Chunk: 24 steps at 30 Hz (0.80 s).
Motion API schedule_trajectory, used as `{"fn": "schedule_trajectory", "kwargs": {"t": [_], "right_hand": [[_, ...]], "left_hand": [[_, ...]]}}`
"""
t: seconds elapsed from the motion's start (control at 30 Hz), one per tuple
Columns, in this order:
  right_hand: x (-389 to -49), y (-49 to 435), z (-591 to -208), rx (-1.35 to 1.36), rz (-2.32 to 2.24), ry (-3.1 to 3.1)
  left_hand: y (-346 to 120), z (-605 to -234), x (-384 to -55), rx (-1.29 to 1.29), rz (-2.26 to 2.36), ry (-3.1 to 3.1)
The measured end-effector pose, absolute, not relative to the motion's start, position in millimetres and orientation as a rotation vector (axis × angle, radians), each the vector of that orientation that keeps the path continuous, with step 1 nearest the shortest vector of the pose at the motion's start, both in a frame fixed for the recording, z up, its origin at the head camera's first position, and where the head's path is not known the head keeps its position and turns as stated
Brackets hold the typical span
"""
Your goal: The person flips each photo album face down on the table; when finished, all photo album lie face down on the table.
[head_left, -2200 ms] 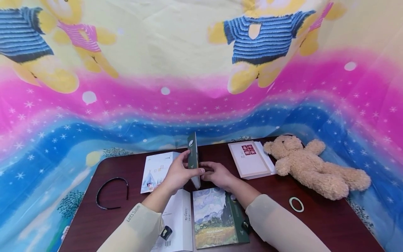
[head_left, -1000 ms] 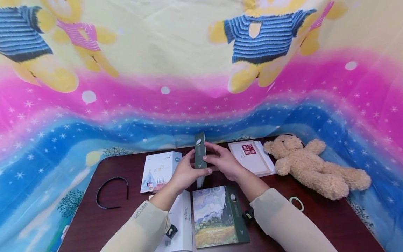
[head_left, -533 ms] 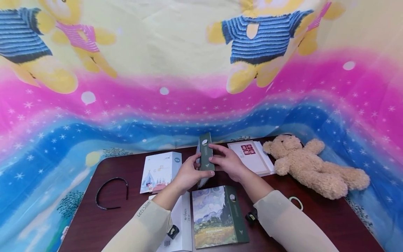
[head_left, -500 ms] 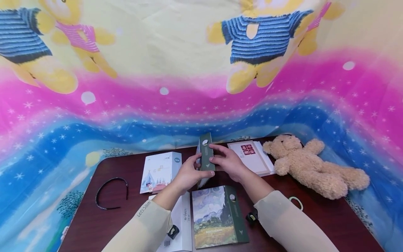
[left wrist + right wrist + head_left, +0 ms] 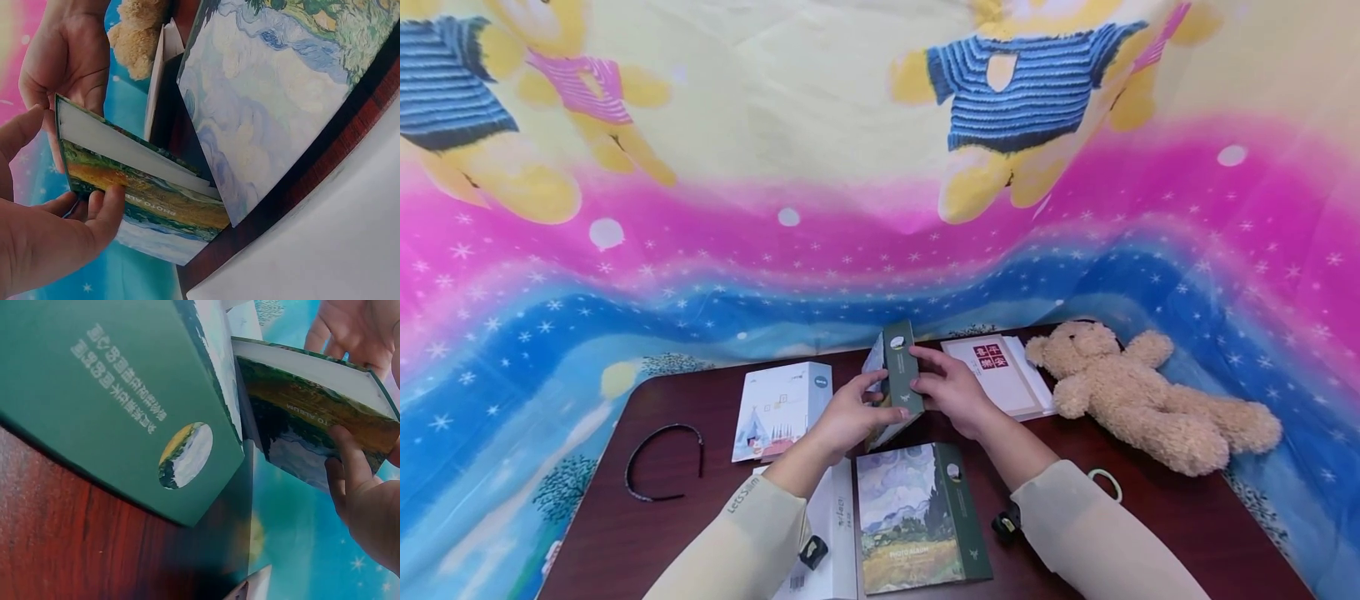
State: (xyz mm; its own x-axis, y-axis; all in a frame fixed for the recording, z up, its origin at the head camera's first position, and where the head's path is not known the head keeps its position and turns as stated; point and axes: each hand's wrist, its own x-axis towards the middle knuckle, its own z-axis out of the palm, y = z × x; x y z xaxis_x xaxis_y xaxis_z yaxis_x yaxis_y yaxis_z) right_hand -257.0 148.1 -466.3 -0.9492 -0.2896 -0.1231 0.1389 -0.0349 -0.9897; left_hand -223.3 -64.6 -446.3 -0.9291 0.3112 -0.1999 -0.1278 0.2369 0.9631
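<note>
A photo album [image 5: 901, 375] stands upright on the table's far middle in the head view, its dark green spine turned toward me. My left hand [image 5: 850, 417] grips it from the left. In the left wrist view, the left fingers [image 5: 109, 209] press on the painted cover and the thumb [image 5: 25, 131] lies by the spine. My right hand [image 5: 961, 398] holds it from the other side. Two right fingers [image 5: 351, 456] rest bent on that cover in the right wrist view. Between my forearms, a matching photo album [image 5: 910, 512] lies flat, painted cover up.
Left of the flat album, a white book or box [image 5: 833, 525] lies partly under my sleeve. Beyond it is a white illustrated book [image 5: 778, 408]. A headband [image 5: 666, 427] lies far left. At right are a red-stamped pale book [image 5: 1000, 379], teddy bear [image 5: 1138, 396] and pale green ring [image 5: 1105, 483].
The upright album has shifted right and turned, so its spine shows broader and part of its left cover appears. My right hand has moved up from its lower edge to beside the spine.
</note>
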Motion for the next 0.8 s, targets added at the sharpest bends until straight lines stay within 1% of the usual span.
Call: {"fn": "schedule_trajectory", "kwargs": {"t": [0.43, 0.8], "right_hand": [[-259, 154, -479, -0.132, -2.087, 1.901], [-259, 160, -489, -0.114, -2.106, 1.848]], "left_hand": [[-70, -454, -227, 0.203, 1.696, 2.14], [-79, -461, -227, 0.18, 1.654, 2.111]]}}
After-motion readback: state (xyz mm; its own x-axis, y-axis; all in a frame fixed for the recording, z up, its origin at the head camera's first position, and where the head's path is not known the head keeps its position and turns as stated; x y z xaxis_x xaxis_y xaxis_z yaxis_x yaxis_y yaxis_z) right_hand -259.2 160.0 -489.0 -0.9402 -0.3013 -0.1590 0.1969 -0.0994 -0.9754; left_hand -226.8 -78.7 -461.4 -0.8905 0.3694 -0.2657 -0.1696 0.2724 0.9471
